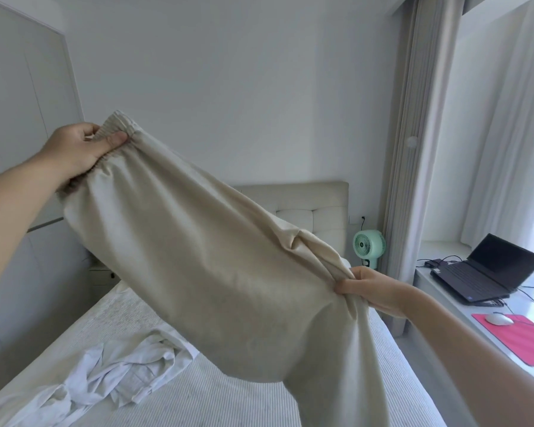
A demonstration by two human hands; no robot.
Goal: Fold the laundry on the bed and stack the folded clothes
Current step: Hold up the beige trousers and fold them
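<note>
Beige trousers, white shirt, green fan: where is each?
beige trousers (pixel 204 257), head view, middle of the held-up fabric.
white shirt (pixel 117 368), head view, crumpled middle, on the bed.
green fan (pixel 368 245), head view, front grille.

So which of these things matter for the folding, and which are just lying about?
Part of the job:
- beige trousers, held up by left hand and right hand
- crumpled white shirt
- bed

Just lying about:
- green fan
- laptop
- mouse
- pink mat

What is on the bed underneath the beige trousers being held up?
A crumpled white shirt lies on the ribbed white bedcover, left of the beige trousers held up by the left hand and right hand. The bed behind the raised cloth is hidden.
</note>
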